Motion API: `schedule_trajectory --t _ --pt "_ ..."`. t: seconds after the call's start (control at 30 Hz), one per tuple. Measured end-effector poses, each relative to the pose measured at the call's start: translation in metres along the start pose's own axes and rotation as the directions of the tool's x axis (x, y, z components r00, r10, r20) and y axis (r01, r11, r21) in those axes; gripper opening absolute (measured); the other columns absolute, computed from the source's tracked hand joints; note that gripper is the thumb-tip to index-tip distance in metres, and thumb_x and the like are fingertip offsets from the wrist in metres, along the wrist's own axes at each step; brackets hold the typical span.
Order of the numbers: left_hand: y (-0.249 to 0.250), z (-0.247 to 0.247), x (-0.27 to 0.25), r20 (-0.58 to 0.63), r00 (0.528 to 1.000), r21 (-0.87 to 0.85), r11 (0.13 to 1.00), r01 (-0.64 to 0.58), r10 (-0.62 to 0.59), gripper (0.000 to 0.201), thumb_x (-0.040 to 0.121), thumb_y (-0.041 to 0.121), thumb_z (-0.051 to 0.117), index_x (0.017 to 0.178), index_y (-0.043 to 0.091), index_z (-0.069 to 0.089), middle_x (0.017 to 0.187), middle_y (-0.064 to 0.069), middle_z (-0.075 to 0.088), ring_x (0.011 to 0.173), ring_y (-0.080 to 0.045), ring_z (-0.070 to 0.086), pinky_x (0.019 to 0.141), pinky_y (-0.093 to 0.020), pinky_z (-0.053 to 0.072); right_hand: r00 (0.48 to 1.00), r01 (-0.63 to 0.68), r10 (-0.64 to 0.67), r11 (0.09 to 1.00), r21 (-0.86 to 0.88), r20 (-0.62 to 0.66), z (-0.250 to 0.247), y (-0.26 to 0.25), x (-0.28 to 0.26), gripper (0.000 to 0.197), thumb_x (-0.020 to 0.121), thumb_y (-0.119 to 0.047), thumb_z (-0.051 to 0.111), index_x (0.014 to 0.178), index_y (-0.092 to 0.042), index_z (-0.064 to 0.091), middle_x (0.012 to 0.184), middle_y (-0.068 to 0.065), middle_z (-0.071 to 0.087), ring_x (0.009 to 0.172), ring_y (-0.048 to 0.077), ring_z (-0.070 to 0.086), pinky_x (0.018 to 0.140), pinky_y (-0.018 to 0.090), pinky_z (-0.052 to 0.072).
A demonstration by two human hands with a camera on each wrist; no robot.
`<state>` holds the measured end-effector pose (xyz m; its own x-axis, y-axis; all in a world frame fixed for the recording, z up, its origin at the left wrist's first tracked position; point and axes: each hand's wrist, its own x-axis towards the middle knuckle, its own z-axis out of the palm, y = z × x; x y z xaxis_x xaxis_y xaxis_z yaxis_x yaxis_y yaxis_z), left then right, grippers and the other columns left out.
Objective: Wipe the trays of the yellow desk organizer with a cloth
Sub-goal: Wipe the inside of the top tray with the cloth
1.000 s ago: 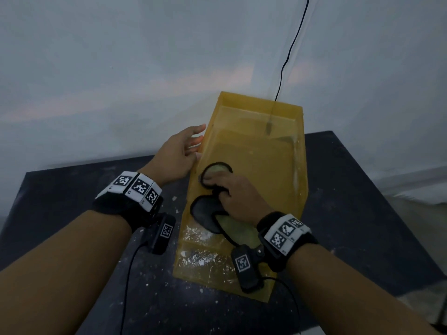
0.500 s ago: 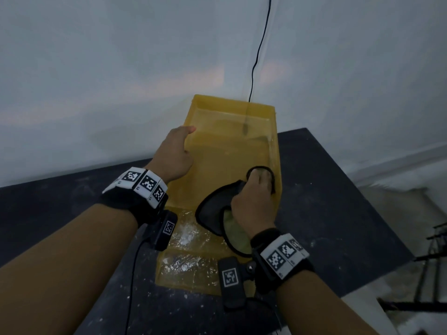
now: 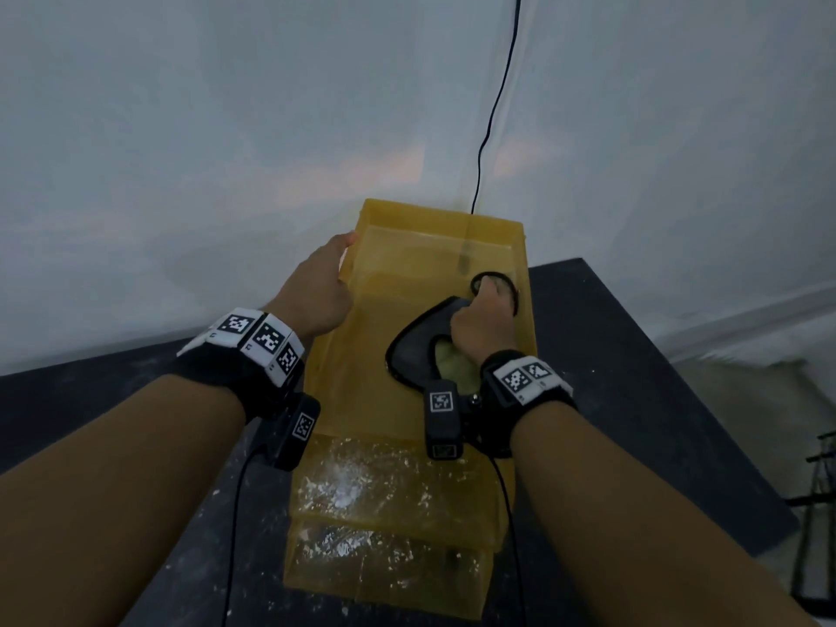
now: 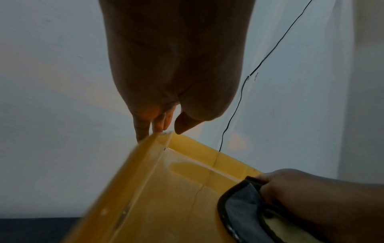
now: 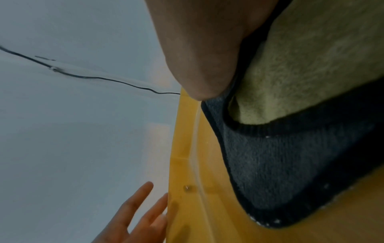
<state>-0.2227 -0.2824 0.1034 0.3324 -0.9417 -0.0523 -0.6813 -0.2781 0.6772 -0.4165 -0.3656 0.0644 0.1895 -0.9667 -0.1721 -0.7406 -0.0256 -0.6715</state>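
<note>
The yellow desk organizer [image 3: 407, 468] stands on a black table, its trays stepped toward me. My right hand [image 3: 479, 323] grips a grey, black-edged cloth [image 3: 414, 350] with a pale yellow underside and presses it on the top tray's floor near the right wall. In the right wrist view the cloth [image 5: 270, 164] bunches under my palm against the organizer [image 5: 187, 164]. My left hand [image 3: 334, 264] lies along the outside of the top tray's left wall near the back corner. Its fingers [image 5: 141, 213] are straight against that wall, and the thumb [image 4: 182, 125] hovers over the rim.
White dusty residue [image 3: 353, 486] covers the two lower trays. The black table [image 3: 633, 400] is speckled with white bits and ends close on the right. A white wall with a thin black cable [image 3: 497, 83] rises right behind the organizer. A dark metal stand [image 3: 819, 491] is on the floor at right.
My right hand has dragged the cloth from the tray's left middle across to the right side and farther back. My left hand slid along the left wall toward the back corner.
</note>
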Motion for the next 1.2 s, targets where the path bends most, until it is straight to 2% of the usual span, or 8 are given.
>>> schedule_trajectory --t 0.13,0.47,0.57,0.63,0.73,1.0,1.1,1.2 --pt "-0.004 0.000 0.013 0.062 0.998 -0.016 1.000 -0.011 0.012 0.063 0.101 0.014 0.042 0.157 0.017 0.013 0.158 -0.008 0.031 0.141 -0.028 0.037 0.107 -0.032 0.032 0.999 -0.012 0.014 0.999 0.036 -0.046 0.000 -0.010 0.035 0.055 0.095 -0.002 0.046 0.148 0.001 0.032 0.154 0.017 0.030 0.137 0.034 0.036 0.109 0.035 0.033" --pt "-0.028 -0.012 0.026 0.211 0.977 -0.232 0.973 0.007 0.043 0.069 0.102 0.009 0.045 0.157 0.023 0.007 0.161 0.001 0.023 0.147 -0.014 0.025 0.112 -0.027 0.028 0.997 0.045 -0.049 0.997 -0.068 -0.065 0.008 -0.022 0.100 0.045 0.093 -0.004 0.049 0.138 -0.003 0.049 0.148 0.012 0.037 0.125 0.034 0.047 0.098 0.033 0.040" --pt "-0.029 -0.015 0.026 0.232 0.972 -0.302 0.953 0.034 0.038 0.069 0.102 0.009 0.045 0.157 0.026 0.007 0.161 0.003 0.023 0.145 -0.012 0.026 0.098 -0.013 0.036 0.991 0.133 -0.135 0.989 -0.058 -0.019 0.019 -0.030 0.106 0.046 0.094 -0.001 0.049 0.140 -0.004 0.051 0.146 0.012 0.039 0.129 0.033 0.045 0.106 0.036 0.041" --pt "-0.029 -0.018 0.027 0.247 0.968 -0.343 0.938 0.053 0.036 0.070 0.102 0.009 0.045 0.157 0.027 0.006 0.162 0.005 0.022 0.143 -0.011 0.027 0.076 0.000 0.043 0.980 0.198 -0.198 0.976 -0.093 0.018 0.028 -0.037 0.109 0.047 0.093 -0.001 0.049 0.140 -0.006 0.051 0.143 0.011 0.042 0.129 0.032 0.045 0.108 0.038 0.040" --pt "-0.030 -0.019 0.027 0.256 0.965 -0.384 0.922 0.055 0.049 0.072 0.101 0.009 0.047 0.157 0.026 0.005 0.162 0.005 0.021 0.145 -0.014 0.027 0.066 0.002 0.043 0.959 0.280 -0.268 0.943 -0.181 0.091 0.036 -0.046 0.111 0.052 0.093 -0.004 0.050 0.144 -0.008 0.048 0.146 0.011 0.042 0.133 0.031 0.042 0.111 0.037 0.035" --pt "-0.038 -0.017 0.028 0.265 0.960 -0.458 0.887 0.047 0.086 0.072 0.101 0.000 0.044 0.157 0.022 0.005 0.162 0.004 0.019 0.146 -0.012 0.024 0.085 0.000 0.042 0.859 0.478 -0.414 0.860 -0.178 0.301 0.058 -0.079 0.113 0.055 0.094 0.001 0.048 0.149 -0.003 0.042 0.154 0.012 0.038 0.139 0.029 0.038 0.112 0.031 0.030" --pt "-0.039 -0.016 0.027 0.269 0.958 -0.465 0.884 0.043 0.094 0.073 0.101 -0.001 0.043 0.157 0.023 0.003 0.162 0.006 0.017 0.146 -0.008 0.022 0.105 -0.014 0.038 0.804 0.550 -0.473 0.821 -0.152 0.360 0.067 -0.091 0.113 0.052 0.093 0.003 0.049 0.145 0.001 0.044 0.153 0.016 0.041 0.139 0.031 0.039 0.111 0.031 0.030" --pt "-0.040 -0.017 0.026 0.272 0.958 -0.478 0.877 0.055 0.088 0.073 0.101 -0.001 0.043 0.157 0.025 0.002 0.163 0.005 0.014 0.148 -0.011 0.020 0.117 -0.032 0.030 0.798 0.559 -0.485 0.818 -0.137 0.357 0.070 -0.093 0.113 0.050 0.093 0.002 0.050 0.143 0.000 0.047 0.150 0.016 0.045 0.137 0.031 0.042 0.109 0.031 0.032"
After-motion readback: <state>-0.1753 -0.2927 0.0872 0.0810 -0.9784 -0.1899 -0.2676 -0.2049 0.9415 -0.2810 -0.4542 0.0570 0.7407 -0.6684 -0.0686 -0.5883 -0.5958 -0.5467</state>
